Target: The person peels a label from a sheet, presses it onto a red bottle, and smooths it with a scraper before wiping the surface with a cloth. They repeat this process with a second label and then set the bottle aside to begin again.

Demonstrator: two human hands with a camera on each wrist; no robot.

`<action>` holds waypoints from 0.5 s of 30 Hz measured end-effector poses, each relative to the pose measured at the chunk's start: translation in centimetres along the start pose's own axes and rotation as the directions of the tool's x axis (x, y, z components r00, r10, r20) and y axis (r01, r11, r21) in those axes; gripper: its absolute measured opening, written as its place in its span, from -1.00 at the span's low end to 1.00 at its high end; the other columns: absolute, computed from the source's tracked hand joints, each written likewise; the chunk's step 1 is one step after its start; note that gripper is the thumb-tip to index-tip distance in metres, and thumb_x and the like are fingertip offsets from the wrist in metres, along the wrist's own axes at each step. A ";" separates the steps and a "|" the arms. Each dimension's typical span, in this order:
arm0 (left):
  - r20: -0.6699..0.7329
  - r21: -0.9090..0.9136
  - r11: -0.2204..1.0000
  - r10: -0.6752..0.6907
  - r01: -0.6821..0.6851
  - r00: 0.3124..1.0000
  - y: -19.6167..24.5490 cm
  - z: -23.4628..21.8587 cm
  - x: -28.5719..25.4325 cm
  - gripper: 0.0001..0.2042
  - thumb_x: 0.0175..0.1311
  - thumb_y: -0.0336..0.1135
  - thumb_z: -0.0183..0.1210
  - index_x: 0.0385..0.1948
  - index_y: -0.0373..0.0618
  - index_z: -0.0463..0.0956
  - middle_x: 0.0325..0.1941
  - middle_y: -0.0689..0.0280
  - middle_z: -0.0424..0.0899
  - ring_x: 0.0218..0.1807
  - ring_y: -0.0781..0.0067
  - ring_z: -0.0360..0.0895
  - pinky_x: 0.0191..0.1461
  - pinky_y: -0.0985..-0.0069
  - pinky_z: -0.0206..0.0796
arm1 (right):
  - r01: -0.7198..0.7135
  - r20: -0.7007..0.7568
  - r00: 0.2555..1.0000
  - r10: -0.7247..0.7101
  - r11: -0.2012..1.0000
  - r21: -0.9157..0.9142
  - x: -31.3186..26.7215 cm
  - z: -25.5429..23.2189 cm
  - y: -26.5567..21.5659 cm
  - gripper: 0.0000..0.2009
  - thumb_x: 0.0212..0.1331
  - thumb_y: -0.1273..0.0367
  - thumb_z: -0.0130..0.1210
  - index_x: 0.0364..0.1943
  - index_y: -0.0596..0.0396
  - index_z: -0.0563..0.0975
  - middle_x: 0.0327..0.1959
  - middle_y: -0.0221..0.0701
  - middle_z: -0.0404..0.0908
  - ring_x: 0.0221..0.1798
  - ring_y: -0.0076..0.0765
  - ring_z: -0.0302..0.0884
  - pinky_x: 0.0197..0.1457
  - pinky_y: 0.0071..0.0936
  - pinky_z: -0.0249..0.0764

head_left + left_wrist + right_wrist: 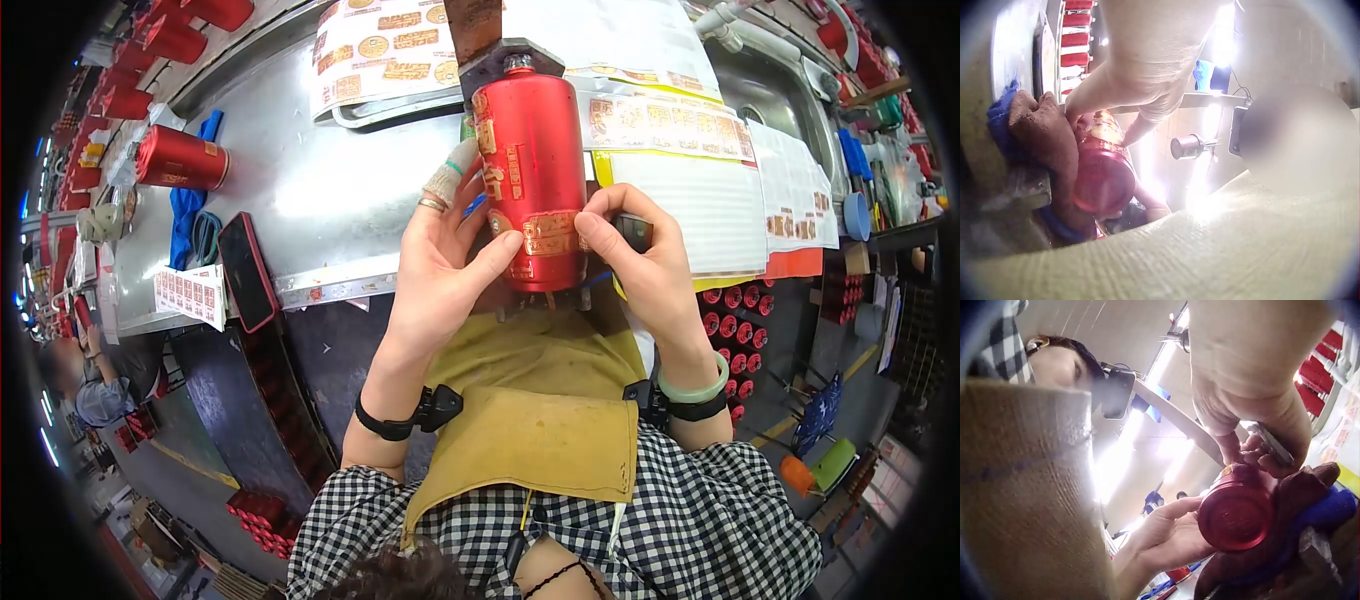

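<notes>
A red metal bottle (530, 190) with raised gold lettering lies on its side on a support padded with brown cloth (1047, 134), its neck pointing away from me. My left hand (440, 265) holds the bottle's left side, thumb pressed near a gold label (548, 234) close to the base. One left finger wears a pale fabric finger cover (452, 172). At the right end of that label are the thumb and forefinger of my right hand (645, 245). Curled fingers of that hand also hold a small flat grey-edged tool (1272, 445), mostly hidden; its kind I cannot tell.
Sheets of gold stickers (660, 125) lie behind and to the right. Another red bottle (182, 158) stands at left on the metal table (290, 190), near a phone (247, 270) and blue cloth (190, 215). A sink (765, 85) is at back right. Red bottles are racked below right.
</notes>
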State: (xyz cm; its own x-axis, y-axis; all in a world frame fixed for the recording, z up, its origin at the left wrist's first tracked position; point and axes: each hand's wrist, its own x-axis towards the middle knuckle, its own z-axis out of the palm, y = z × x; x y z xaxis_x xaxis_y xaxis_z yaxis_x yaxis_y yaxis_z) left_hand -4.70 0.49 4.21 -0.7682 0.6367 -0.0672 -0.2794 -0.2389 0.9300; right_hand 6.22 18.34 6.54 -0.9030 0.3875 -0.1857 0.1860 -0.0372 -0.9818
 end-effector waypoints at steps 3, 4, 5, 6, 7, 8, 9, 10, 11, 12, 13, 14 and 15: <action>0.011 0.012 1.000 0.001 -0.001 1.000 0.1 -0.1 0.1 -0.22 0.27 -0.67 0.22 0.55 -0.25 0.09 0.57 0.16 0.25 0.54 0.26 0.28 0.53 0.25 0.27 | -0.029 -0.015 0.999 0.029 0.999 0.015 0.0 0.0 -0.2 -0.90 0.37 0.42 0.23 -0.22 0.18 0.62 -0.32 -0.51 0.65 -0.19 -0.63 0.53 -0.03 -0.58 0.47; 0.017 0.021 1.000 0.003 -0.004 1.000 0.1 -0.1 0.1 -0.22 0.27 -0.67 0.22 0.55 -0.25 0.09 0.57 0.15 0.25 0.54 0.25 0.27 0.54 0.24 0.26 | -0.026 -0.020 0.999 0.026 1.000 0.013 0.0 0.1 -0.1 -0.90 0.37 0.42 0.23 -0.22 0.18 0.62 -0.32 -0.51 0.65 -0.19 -0.63 0.53 -0.03 -0.58 0.47; 0.017 0.021 1.000 0.003 -0.003 1.000 0.0 -0.1 0.1 -0.22 0.27 -0.67 0.22 0.55 -0.25 0.09 0.57 0.15 0.25 0.54 0.25 0.27 0.54 0.24 0.26 | -0.023 -0.026 0.999 0.023 1.000 0.011 0.0 0.1 -0.1 -0.89 0.37 0.41 0.23 -0.22 0.18 0.62 -0.32 -0.51 0.65 -0.18 -0.63 0.53 -0.03 -0.58 0.47; 0.013 0.009 1.000 0.008 -0.008 1.000 -0.1 -0.1 0.0 -0.22 0.27 -0.68 0.22 0.55 -0.25 0.09 0.57 0.15 0.25 0.55 0.25 0.27 0.54 0.24 0.26 | -0.023 -0.026 0.999 0.024 1.000 0.011 0.0 0.1 -0.1 -0.89 0.37 0.41 0.23 -0.22 0.18 0.62 -0.32 -0.51 0.65 -0.18 -0.63 0.53 -0.03 -0.58 0.47; 0.010 -0.001 1.000 0.014 -0.014 1.000 -0.2 -0.1 0.0 -0.22 0.27 -0.68 0.22 0.55 -0.25 0.09 0.57 0.15 0.26 0.55 0.24 0.27 0.54 0.24 0.26 | -0.019 -0.024 1.000 0.019 1.000 0.010 0.0 0.1 -0.1 -0.89 0.37 0.41 0.24 -0.22 0.18 0.62 -0.31 -0.51 0.65 -0.18 -0.64 0.53 -0.03 -0.58 0.47; 0.010 -0.001 1.000 0.013 -0.013 1.000 -0.2 -0.1 0.0 -0.22 0.27 -0.68 0.22 0.55 -0.25 0.09 0.57 0.15 0.26 0.55 0.24 0.27 0.54 0.24 0.26 | -0.014 -0.024 1.000 0.015 1.000 0.009 0.0 0.1 -0.1 -0.89 0.37 0.41 0.24 -0.22 0.18 0.62 -0.31 -0.51 0.65 -0.18 -0.64 0.52 -0.02 -0.58 0.47; 0.005 -0.012 1.000 0.012 -0.012 1.000 -0.2 0.0 0.0 -0.22 0.27 -0.68 0.22 0.55 -0.25 0.09 0.57 0.15 0.25 0.55 0.24 0.27 0.54 0.24 0.26 | -0.015 -0.025 1.000 0.015 1.000 0.009 0.0 0.1 -0.1 -0.89 0.37 0.41 0.24 -0.22 0.18 0.62 -0.31 -0.51 0.65 -0.18 -0.64 0.52 -0.02 -0.58 0.47; 0.000 -0.023 1.000 0.011 -0.011 1.000 -0.2 0.0 0.0 -0.22 0.27 -0.68 0.22 0.55 -0.25 0.09 0.57 0.15 0.25 0.55 0.24 0.27 0.55 0.24 0.25 | -0.016 -0.026 1.000 0.016 1.000 0.012 0.0 0.1 -0.1 -0.89 0.37 0.41 0.24 -0.22 0.18 0.62 -0.32 -0.51 0.65 -0.19 -0.64 0.52 -0.03 -0.58 0.47; 0.000 -0.023 1.000 0.011 -0.011 1.000 -0.2 0.0 0.0 -0.22 0.27 -0.68 0.22 0.55 -0.25 0.09 0.57 0.15 0.25 0.55 0.24 0.27 0.55 0.24 0.25 | -0.017 -0.028 0.999 0.017 1.000 0.016 0.1 0.1 0.0 -0.89 0.37 0.41 0.23 -0.23 0.18 0.62 -0.33 -0.52 0.65 -0.19 -0.64 0.52 -0.04 -0.58 0.47; -0.002 -0.025 1.000 0.005 -0.005 1.000 -0.2 0.0 0.0 -0.22 0.27 -0.68 0.22 0.55 -0.25 0.09 0.57 0.15 0.25 0.55 0.24 0.27 0.55 0.23 0.25 | -0.017 -0.028 0.999 0.017 1.000 0.016 0.1 0.1 0.0 -0.89 0.37 0.41 0.23 -0.23 0.18 0.62 -0.33 -0.52 0.65 -0.19 -0.64 0.52 -0.04 -0.58 0.47; -0.005 -0.027 1.000 -0.001 0.000 1.000 -0.1 0.0 0.0 -0.22 0.27 -0.68 0.22 0.55 -0.25 0.09 0.57 0.16 0.25 0.55 0.24 0.27 0.55 0.23 0.25 | -0.017 -0.022 1.000 0.018 1.000 0.017 0.0 0.1 0.0 -0.89 0.37 0.41 0.23 -0.23 0.18 0.62 -0.33 -0.52 0.64 -0.20 -0.64 0.52 -0.04 -0.58 0.46; -0.005 -0.027 1.000 -0.001 0.001 1.000 -0.1 0.0 0.0 -0.22 0.27 -0.68 0.22 0.55 -0.25 0.09 0.57 0.16 0.25 0.55 0.24 0.27 0.55 0.23 0.25 | -0.018 -0.016 1.000 0.018 1.000 0.018 0.0 0.1 0.0 -0.89 0.37 0.41 0.23 -0.23 0.18 0.62 -0.34 -0.53 0.64 -0.21 -0.64 0.52 -0.05 -0.58 0.46; 0.006 -0.030 1.000 -0.008 0.008 1.000 0.0 -0.1 0.0 -0.22 0.28 -0.65 0.24 0.55 -0.28 0.06 0.57 0.12 0.22 0.56 0.23 0.22 0.59 0.21 0.18 | -0.018 -0.016 1.000 0.018 1.000 0.018 0.0 0.1 0.0 -0.89 0.37 0.41 0.23 -0.23 0.18 0.62 -0.34 -0.53 0.64 -0.21 -0.64 0.52 -0.05 -0.58 0.46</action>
State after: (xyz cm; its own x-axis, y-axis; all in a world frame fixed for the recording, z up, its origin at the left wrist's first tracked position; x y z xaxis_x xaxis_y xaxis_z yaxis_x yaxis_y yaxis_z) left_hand -4.75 0.46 4.18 -0.7623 0.6432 -0.0722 -0.3026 -0.2556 0.9182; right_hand 6.14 18.25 6.52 -0.8931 0.4014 -0.2030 0.1954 -0.0604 -0.9789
